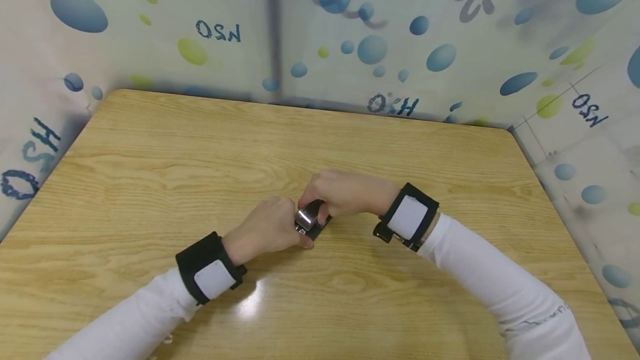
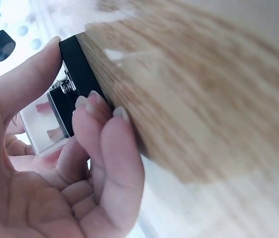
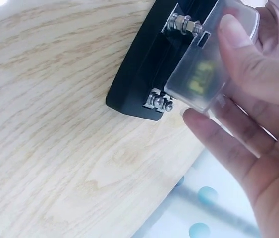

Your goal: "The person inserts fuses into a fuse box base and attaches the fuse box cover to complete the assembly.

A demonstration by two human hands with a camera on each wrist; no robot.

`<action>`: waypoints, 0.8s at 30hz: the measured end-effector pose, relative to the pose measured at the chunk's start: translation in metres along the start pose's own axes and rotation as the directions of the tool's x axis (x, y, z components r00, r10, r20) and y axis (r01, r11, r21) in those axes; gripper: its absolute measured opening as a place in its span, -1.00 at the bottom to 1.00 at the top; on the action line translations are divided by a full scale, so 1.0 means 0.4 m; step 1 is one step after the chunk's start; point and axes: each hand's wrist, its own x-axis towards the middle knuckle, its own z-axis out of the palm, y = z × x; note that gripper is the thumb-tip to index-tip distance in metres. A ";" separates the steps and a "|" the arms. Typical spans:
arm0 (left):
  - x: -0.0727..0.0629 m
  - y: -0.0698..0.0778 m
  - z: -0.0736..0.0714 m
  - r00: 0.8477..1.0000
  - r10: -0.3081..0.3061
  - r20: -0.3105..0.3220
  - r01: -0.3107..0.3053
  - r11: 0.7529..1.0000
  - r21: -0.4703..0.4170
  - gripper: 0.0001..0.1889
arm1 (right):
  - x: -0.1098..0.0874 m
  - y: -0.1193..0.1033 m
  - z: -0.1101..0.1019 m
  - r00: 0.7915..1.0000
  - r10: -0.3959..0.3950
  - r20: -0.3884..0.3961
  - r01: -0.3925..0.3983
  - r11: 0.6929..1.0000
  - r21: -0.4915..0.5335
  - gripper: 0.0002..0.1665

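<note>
A black terminal block base [image 3: 129,89] with metal bolts and nuts [image 3: 159,100] stands on the wooden table. Over it is a clear plastic cover [image 3: 191,74] with a yellow marking, looking shiny grey in the head view. My left hand [image 1: 270,226] grips the base from the left, its thumb [image 2: 32,69] at one end and curled fingertips on the lower side. From above and the right, my right hand [image 1: 345,193] pinches the clear cover between thumb and fingers. Whether the cover is fully seated I cannot tell.
The light wood tabletop [image 1: 175,154] stretches around both hands. Behind it rises a pale wall [image 1: 310,32] printed with blue and green dots. Each wrist wears a black strap [image 1: 210,268] with a white patch.
</note>
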 end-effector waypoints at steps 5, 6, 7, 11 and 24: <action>-0.002 -0.002 0.000 1.000 0.019 0.001 -0.019 1.000 -0.004 -0.63 | 0.000 0.006 0.004 1.000 -0.014 -0.013 0.014 1.000 0.008 -0.68; -0.002 -0.002 0.000 1.000 0.022 -0.001 -0.022 1.000 -0.005 -0.63 | 0.000 0.008 0.005 1.000 -0.014 -0.015 0.014 1.000 0.007 -0.67; -0.002 -0.002 0.000 1.000 0.025 -0.003 -0.025 1.000 -0.005 -0.63 | -0.001 0.009 0.006 1.000 -0.014 -0.018 0.014 1.000 0.007 -0.67; -0.003 -0.002 -0.001 0.999 0.031 -0.007 -0.031 1.000 0.003 -0.63 | -0.005 0.013 0.011 0.999 -0.010 -0.032 0.011 1.000 0.008 -0.66; -0.002 0.002 -0.003 1.000 -0.003 0.018 0.004 0.999 -0.035 -0.64 | -0.011 0.015 0.022 0.996 -0.049 -0.069 0.048 0.999 -0.003 -0.67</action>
